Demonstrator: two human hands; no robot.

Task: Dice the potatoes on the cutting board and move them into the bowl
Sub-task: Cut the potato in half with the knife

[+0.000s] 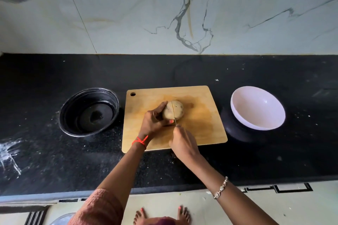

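A person is standing at the black counter (54,151), bending over a wooden cutting board (201,115) that is lying about midway along it. One potato (177,110) is sitting on the board, roughly centred between its left and right edges and a little toward the far edge. The left hand (152,121) is gripping the potato's left side, fingers curled over the top and thumb pressing against the near side. The right hand (183,144) is wrapping tightly round the handle of a knife (175,119), hiding the handle. The thin blade is standing edge-down in the potato, with a cut line running across the top. A white bowl (256,113) is sitting just beside the board's right edge, and a black bowl (73,115) just beside its left edge. A red thread (140,141) is circling the left wrist and a bracelet (220,188) is hanging on the right.
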